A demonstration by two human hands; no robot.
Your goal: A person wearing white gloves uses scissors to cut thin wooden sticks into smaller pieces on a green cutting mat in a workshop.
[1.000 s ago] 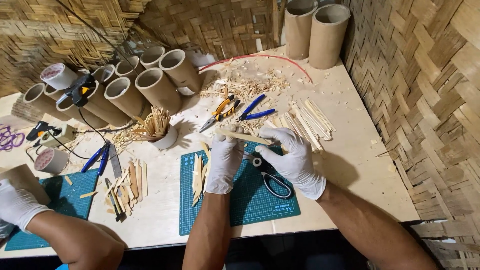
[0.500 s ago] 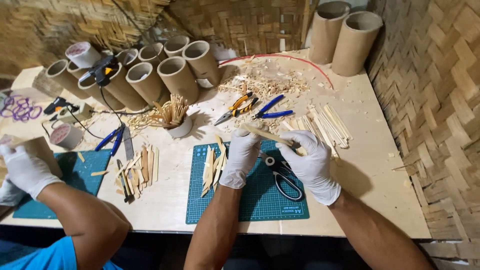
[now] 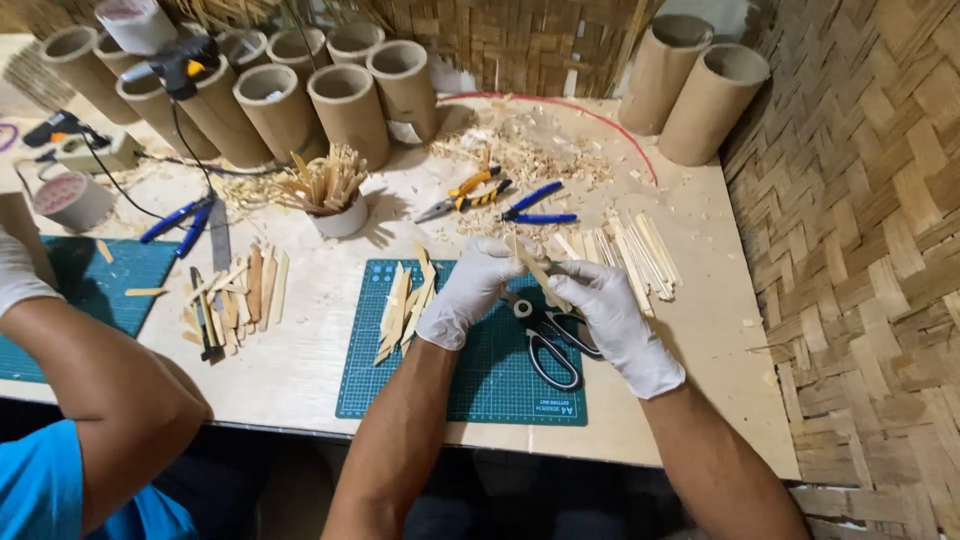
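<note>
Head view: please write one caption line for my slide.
Two gloved hands, left hand and right hand, hold a bamboo strip above scissors.

I see a craft workshop: woven bamboo walls [image 3: 860, 200] enclose a plywood counter [image 3: 300, 360] strewn with shavings [image 3: 520, 150]. Cardboard tubes [image 3: 345, 105] stand at 11 o'clock, pliers [image 3: 465, 192] at 12. Cutting mats [image 3: 470, 370] carry bamboo strips [image 3: 405, 300] and scissors [image 3: 550, 340]; a glue gun [image 3: 180, 68] sits at 10.

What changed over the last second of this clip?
Little: both hands, left hand and right hand, keep holding the bamboo strip, now angled more steeply between them. The scissors stay on the green cutting mat; the co-worker's gloved hand stays at the left.
</note>
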